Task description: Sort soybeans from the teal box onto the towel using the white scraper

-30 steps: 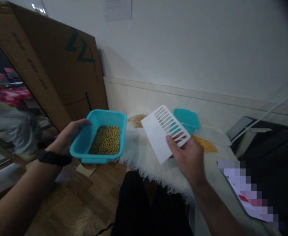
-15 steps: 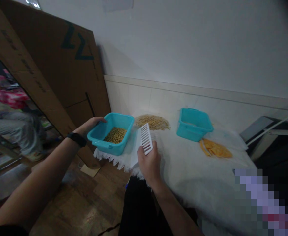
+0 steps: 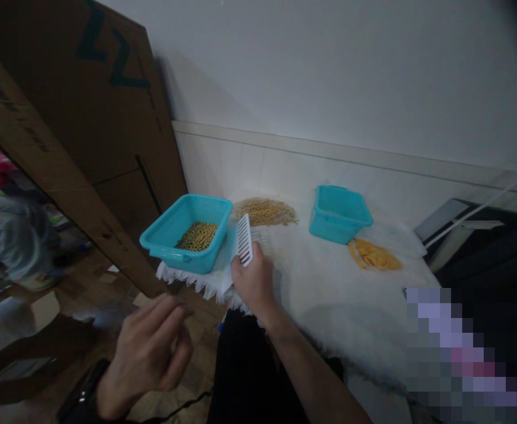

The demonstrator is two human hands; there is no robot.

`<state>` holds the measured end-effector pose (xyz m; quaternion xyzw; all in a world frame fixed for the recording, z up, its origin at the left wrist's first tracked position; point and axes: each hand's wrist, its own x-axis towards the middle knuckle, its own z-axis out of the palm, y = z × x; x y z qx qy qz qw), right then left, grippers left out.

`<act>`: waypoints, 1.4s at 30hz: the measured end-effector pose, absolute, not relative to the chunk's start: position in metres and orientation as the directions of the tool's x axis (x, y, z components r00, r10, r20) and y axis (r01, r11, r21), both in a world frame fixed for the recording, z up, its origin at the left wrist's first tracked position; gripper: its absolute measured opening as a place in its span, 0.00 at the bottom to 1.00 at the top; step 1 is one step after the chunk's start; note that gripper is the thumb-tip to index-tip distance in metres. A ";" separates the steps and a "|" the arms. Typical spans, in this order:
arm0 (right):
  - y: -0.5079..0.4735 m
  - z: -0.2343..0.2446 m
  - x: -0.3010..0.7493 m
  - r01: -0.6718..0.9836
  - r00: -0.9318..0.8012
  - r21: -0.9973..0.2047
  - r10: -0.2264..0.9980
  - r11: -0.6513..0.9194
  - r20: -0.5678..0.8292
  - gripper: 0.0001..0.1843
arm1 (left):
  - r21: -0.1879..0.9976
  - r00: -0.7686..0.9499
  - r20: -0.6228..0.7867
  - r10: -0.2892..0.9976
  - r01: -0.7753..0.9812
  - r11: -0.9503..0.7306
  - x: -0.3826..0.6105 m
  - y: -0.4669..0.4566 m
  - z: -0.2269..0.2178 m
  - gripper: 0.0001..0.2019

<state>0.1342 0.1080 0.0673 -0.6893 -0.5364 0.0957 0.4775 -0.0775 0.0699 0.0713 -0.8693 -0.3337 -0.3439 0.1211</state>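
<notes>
My right hand [image 3: 256, 282] grips a white slotted plastic piece [image 3: 244, 240] by its near end, thumb on the slotted face. The piece is tilted, just right of a turquoise basin [image 3: 183, 259] with yellowish beans [image 3: 198, 236] inside; whether they touch I cannot tell. My left hand [image 3: 152, 344], slightly blurred, hangs in front of and below that basin, off the table's edge. Its fingers are half curled, the thumb is apart, and nothing shows in it. Behind the slotted piece, more beans [image 3: 267, 212] lie spread by the wall.
A second turquoise basin [image 3: 340, 218] stands to the right, beside a crumpled orange-yellow cloth-like item [image 3: 377, 254]. A fringed white cloth [image 3: 307, 288] covers the table. A tall cardboard box [image 3: 90, 135] stands at the left; beyond it, a person's leg [image 3: 15, 235] shows.
My left hand has let go of the basin's left rim and come back toward me. My right hand still holds the slotted piece. The whole view has shifted slightly.
</notes>
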 end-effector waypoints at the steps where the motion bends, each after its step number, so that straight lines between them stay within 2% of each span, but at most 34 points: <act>1: 0.109 0.068 0.134 0.653 0.402 -0.757 0.832 0.032 0.383 0.01 | -0.019 0.587 0.626 0.514 0.670 -0.742 -0.067 0.063 0.062 0.14; 3: 0.110 0.068 0.135 0.650 0.402 -0.759 0.833 0.032 0.380 0.02 | -0.037 0.600 0.479 0.641 0.744 -0.667 -0.047 0.063 0.049 0.27; 5: 0.111 0.068 0.136 0.635 0.413 -0.772 0.832 0.028 0.370 0.03 | -0.025 0.612 0.330 0.718 0.766 -0.642 -0.035 0.071 0.039 0.35; 7: 0.112 0.067 0.138 0.621 0.420 -0.783 0.832 0.027 0.362 0.04 | -0.029 0.609 0.221 0.762 0.785 -0.619 -0.030 0.080 0.032 0.38; 9: 0.112 0.067 0.142 0.617 0.424 -0.787 0.831 0.026 0.360 0.04 | -0.061 0.588 0.173 0.790 0.807 -0.587 -0.031 0.084 0.026 0.38; 13: 0.111 0.066 0.152 0.624 0.437 -0.781 0.818 0.024 0.374 0.04 | -0.102 0.567 0.175 0.805 0.824 -0.558 -0.035 0.082 0.018 0.36; 21: 0.104 0.071 0.174 0.641 0.458 -0.766 0.822 -0.040 0.340 0.05 | -0.085 0.534 0.188 0.825 0.845 -0.528 -0.030 0.080 0.021 0.34; 31: 0.092 0.074 0.215 0.647 0.450 -0.762 0.817 -0.020 0.360 0.03 | -0.078 0.567 0.314 0.761 0.814 -0.575 -0.030 0.076 0.024 0.30; 42: 0.080 0.071 0.270 0.700 0.424 -0.714 0.815 -0.017 0.396 0.06 | -0.089 0.558 0.314 0.768 0.823 -0.562 -0.026 0.075 0.025 0.29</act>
